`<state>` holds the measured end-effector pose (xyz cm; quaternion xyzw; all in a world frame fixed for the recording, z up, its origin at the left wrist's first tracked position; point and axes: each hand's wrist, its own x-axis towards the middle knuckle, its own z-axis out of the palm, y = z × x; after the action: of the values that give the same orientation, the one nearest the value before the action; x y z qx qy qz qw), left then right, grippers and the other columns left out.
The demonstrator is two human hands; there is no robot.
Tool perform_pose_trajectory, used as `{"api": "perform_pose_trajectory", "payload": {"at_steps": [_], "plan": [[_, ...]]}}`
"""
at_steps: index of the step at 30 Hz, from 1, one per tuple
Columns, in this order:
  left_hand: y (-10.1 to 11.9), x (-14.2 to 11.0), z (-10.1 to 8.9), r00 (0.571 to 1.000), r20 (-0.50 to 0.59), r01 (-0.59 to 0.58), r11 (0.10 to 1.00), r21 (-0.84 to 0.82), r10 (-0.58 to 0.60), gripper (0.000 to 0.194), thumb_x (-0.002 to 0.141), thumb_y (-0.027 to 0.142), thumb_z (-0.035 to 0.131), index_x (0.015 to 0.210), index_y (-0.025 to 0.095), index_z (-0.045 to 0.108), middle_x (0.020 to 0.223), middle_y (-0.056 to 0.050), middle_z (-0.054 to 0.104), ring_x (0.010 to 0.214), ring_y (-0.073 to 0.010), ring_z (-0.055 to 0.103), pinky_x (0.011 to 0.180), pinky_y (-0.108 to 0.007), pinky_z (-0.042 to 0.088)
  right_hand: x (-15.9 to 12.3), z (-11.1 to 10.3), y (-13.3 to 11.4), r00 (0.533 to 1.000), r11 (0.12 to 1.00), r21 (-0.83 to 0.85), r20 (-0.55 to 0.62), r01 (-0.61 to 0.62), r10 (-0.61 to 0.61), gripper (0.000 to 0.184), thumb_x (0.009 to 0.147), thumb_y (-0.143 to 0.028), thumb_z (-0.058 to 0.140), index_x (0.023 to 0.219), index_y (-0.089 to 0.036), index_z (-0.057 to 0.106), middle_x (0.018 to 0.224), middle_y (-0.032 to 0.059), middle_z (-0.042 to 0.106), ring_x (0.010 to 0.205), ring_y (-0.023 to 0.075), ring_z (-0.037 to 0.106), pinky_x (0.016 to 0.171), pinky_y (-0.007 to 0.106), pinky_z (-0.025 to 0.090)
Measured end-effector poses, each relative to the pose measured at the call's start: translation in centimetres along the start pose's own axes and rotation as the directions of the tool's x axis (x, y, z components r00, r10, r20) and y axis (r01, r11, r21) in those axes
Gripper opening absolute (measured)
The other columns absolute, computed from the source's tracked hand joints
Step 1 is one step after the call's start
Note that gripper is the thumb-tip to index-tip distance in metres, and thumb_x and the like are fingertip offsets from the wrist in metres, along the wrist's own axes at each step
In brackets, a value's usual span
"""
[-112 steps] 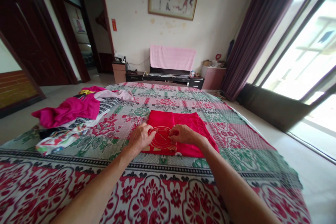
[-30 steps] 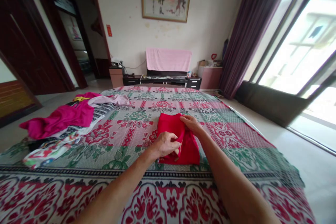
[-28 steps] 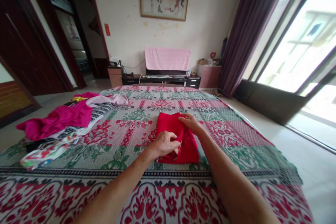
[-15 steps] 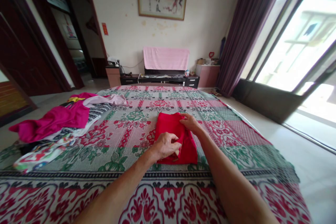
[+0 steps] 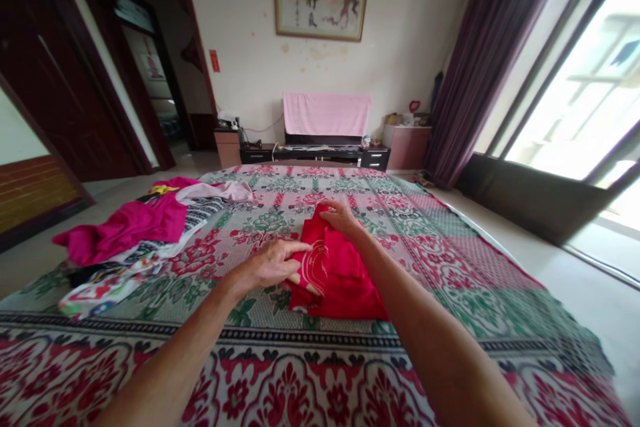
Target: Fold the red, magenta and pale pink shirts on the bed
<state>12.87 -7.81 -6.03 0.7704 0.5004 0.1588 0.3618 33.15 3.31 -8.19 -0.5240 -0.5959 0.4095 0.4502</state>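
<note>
A red garment with a pale printed ring lies folded on the flowered bedspread in the middle of the bed. My left hand pinches its left edge, with the printed side turned up. My right hand grips the far top edge of the same garment. Both forearms reach in from the bottom of the view.
A heap of clothes, magenta on top with striped and printed pieces under it, lies on the bed's left side. Beyond the bed stand a low dark cabinet under a pink cloth, a doorway at left and a large window with a dark curtain at right.
The red garment's left half has been lifted and turned, so the printed ring shows again. My right hand has moved farther up the garment; my left hand has shifted leftward.
</note>
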Motion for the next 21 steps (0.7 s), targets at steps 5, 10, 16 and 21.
{"api": "perform_pose_trajectory", "payload": {"at_steps": [5,10,16,21], "plan": [[-1.5,-2.5,-3.0,0.983,0.048,0.16,0.957,0.241,-0.177,0.049,0.074,0.021,0.048,0.118,0.021,0.067,0.082,-0.005,0.071,0.05,-0.0135,0.063,0.045,-0.019,0.043,1.7,5.8,-2.4,0.997,0.966,-0.249,0.06,0.067,-0.054,0.039,0.07,-0.01,0.056,0.106,-0.017,0.068,0.055,-0.0053,0.056,0.047,0.0082,0.05,0.045,0.016,0.039],[-1.5,-3.6,-4.3,0.937,0.01,0.325,0.878,0.352,-0.35,0.046,0.068,0.018,0.052,0.11,0.019,0.07,0.086,-0.009,0.071,0.047,-0.015,0.062,0.043,-0.02,0.044,2.1,10.4,-2.1,0.996,0.908,-0.415,0.076,0.064,-0.036,0.038,0.071,-0.013,0.06,0.108,-0.019,0.069,0.066,-0.0006,0.066,0.058,0.0126,0.059,0.055,0.02,0.047],[-2.4,-4.4,-5.4,0.892,0.046,0.407,0.844,0.351,-0.449,0.041,0.066,0.023,0.056,0.104,0.021,0.072,0.066,-0.003,0.069,0.044,-0.015,0.059,0.046,-0.021,0.042,2.4,10.9,-0.4,0.99,0.953,-0.279,0.11,0.118,-0.09,0.036,0.078,-0.021,0.062,0.114,-0.023,0.064,0.086,0.0001,0.072,0.067,0.0114,0.064,0.061,0.02,0.051],[-3.6,-3.8,-5.1,0.918,-0.327,0.364,0.8,0.477,-0.223,0.022,0.076,0.026,0.053,0.077,0.019,0.074,0.067,-0.007,0.07,0.072,-0.0205,0.066,0.066,-0.026,0.046,2.5,6.4,0.6,0.991,0.945,-0.321,-0.091,0.067,-0.101,0.022,0.079,-0.023,0.058,0.098,-0.021,0.07,0.075,-0.0005,0.07,0.071,0.0129,0.066,0.062,0.02,0.05]]}}
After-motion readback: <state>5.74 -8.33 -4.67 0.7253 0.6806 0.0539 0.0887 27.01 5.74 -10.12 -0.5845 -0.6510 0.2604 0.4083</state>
